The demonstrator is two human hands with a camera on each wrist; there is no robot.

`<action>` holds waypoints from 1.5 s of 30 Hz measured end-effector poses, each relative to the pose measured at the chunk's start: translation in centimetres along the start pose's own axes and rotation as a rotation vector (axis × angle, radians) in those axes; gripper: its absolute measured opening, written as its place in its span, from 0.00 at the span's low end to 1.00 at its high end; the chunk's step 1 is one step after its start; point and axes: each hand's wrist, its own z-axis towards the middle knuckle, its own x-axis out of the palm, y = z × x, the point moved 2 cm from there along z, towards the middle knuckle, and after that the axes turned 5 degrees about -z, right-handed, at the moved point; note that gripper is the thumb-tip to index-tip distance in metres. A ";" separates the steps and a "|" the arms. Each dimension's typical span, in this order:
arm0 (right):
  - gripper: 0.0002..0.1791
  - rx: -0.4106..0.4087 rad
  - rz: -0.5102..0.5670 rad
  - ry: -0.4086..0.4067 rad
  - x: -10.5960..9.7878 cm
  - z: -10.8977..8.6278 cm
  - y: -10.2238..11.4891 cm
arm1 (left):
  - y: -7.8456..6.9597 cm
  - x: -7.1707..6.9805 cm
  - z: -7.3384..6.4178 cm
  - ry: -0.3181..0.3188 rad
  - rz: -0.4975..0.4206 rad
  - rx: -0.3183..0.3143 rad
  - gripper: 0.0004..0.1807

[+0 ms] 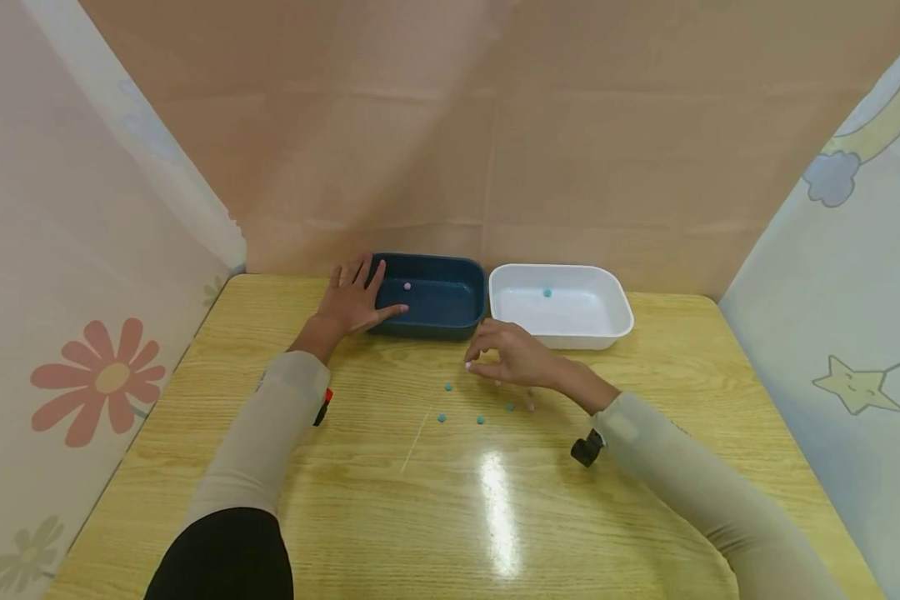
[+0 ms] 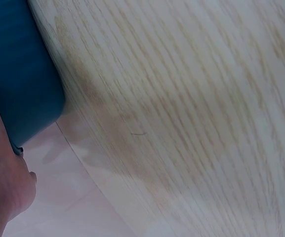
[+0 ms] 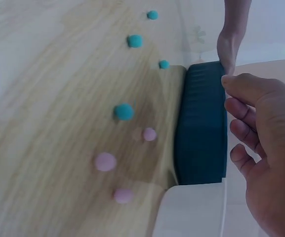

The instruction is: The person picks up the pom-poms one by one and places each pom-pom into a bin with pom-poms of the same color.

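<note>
My left hand [image 1: 354, 304] rests with spread fingers over the left end of a dark blue bin [image 1: 429, 335]; its thumb reaches inside. One small pink ball [image 1: 407, 286] lies in that bin. Between thumb and forefinger my right hand [image 1: 516, 354] pinches another small pink ball, above the table just in front of the two bins; fingers hide most of it in the right wrist view. Several teal balls [image 3: 124, 111] and three pink balls [image 3: 105, 161] lie on the table below this hand. A white bin [image 1: 562, 342] holds one teal ball [image 1: 547, 293].
Both bins stand side by side at the back of the wooden table [image 1: 390, 517], close to the brown backdrop [image 1: 420, 167]. Printed panels rise on the left [image 1: 120, 250] and right [image 1: 832, 292]. The blue bin's side shows in the left wrist view.
</note>
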 end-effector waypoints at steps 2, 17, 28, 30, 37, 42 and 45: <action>0.04 -0.011 -0.009 -0.012 -0.2 0.2 -0.1 | -0.1 0.0 0.0 0.003 0.002 0.001 0.58; 0.03 0.000 -0.032 -0.070 -1.8 1.7 -0.5 | -0.4 0.2 -0.1 0.000 0.000 0.008 0.58; 0.04 0.031 -0.048 -0.141 -2.4 2.8 -1.3 | -0.2 0.3 -0.6 -0.001 -0.032 0.004 0.58; 0.04 0.040 -0.052 -0.144 -2.5 3.0 -1.5 | -0.3 0.3 -0.5 -0.004 -0.026 0.006 0.58; 0.05 0.082 -0.054 -0.149 -2.6 3.7 -2.2 | -0.4 -0.1 -0.5 0.001 -0.025 0.001 0.57; 0.05 0.114 -0.087 -0.140 -2.7 4.3 -2.7 | -0.4 -0.1 -0.4 0.009 -0.013 -0.001 0.57; 0.05 0.138 -0.107 -0.135 -2.7 4.6 -3.0 | -0.3 -0.1 -0.3 0.008 -0.008 -0.005 0.57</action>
